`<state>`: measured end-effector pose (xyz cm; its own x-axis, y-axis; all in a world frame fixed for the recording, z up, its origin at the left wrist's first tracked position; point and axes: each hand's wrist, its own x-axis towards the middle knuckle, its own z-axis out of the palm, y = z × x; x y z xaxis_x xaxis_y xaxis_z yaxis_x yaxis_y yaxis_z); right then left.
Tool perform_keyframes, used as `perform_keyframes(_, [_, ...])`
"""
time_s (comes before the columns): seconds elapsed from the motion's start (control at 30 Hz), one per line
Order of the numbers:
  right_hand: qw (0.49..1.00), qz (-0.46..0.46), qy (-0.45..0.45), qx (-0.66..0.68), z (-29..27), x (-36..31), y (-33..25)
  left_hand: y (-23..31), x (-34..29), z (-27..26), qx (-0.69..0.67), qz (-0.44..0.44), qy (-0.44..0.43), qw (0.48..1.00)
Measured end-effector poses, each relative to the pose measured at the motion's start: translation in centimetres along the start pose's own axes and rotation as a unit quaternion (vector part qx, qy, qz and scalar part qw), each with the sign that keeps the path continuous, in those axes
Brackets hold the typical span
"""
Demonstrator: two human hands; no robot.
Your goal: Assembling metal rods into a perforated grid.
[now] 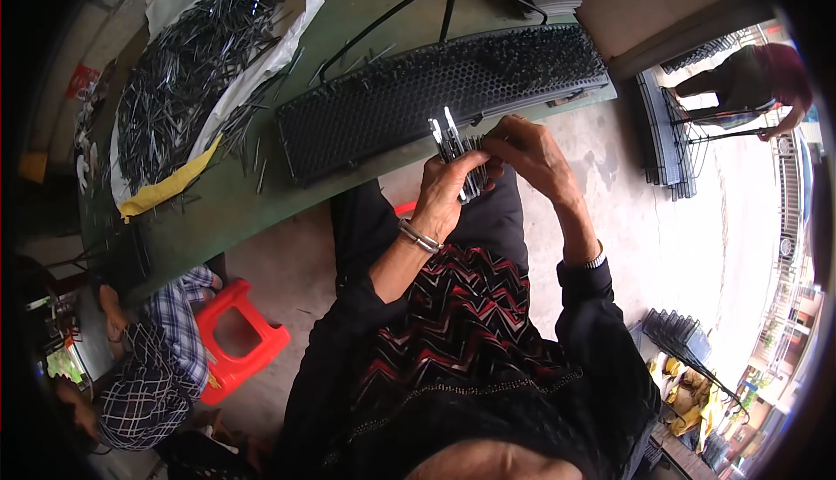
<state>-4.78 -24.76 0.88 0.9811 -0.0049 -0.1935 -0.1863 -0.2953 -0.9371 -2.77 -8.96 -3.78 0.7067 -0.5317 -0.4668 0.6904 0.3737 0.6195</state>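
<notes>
My left hand (pixel 441 189) is closed round a small bundle of thin, dark, shiny sticks (pixel 451 142), with the thumb laid across them. Bright tips of the sticks point up toward the table edge. Against the right side of the bundle, the fingers of my right hand (pixel 533 156) are pinched together; what lies between them is too small to make out. Just beyond both hands, a long black rack (pixel 366 117) full of round holes rests along the near edge of the green table (pixel 213 229). Many small dark pieces fill its right and far parts.
A white sack (pixel 306 1) with a yellow edge holds a heap of dark sticks (pixel 205 71) at the left. Someone in checked clothing (pixel 144 393) is beside a red stool (pixel 239 341) at lower left. Another person (pixel 740 84) handles black racks (pixel 666 136) at far right.
</notes>
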Motion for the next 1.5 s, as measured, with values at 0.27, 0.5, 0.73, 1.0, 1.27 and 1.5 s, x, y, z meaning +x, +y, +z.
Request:
perform_keyframes(0.27, [0.962, -0.046, 0.237, -0.125, -0.4, 0.5, 1.0, 0.4, 0.7, 0.2, -0.054, -0.021, 0.019, 0.998])
perform_keyframes(0.5, [0.827, -0.167, 0.433, -0.317, -3.4, 4.6, 4.1, 0.5, 0.7, 0.9, -0.063, -0.052, 0.014, 0.997])
perform_keyframes(0.73, [0.827, -0.078, 0.379, -0.407, -3.0, 5.8, 4.6, 0.6, 0.8, 0.2, -0.012, -0.021, 0.000, 1.000])
perform_keyframes(1.0, [0.935, -0.037, 0.254, -0.244, -2.2, 2.8, 1.8, 1.1, 0.1, 0.1, 0.010, -0.025, 0.008, 1.000])
perform_keyframes(1.27, [1.000, 0.027, -0.002, 0.010, 0.0, 1.0, -0.3, 1.1, 0.0, -0.3, 0.056, 0.006, 0.013, 0.998])
perform_keyframes(1.5, [1.000, -0.003, -0.003, 0.010, 0.4, 2.1, -0.1, 2.2, 0.4, -1.2, 0.042, 0.006, 0.015, 0.999])
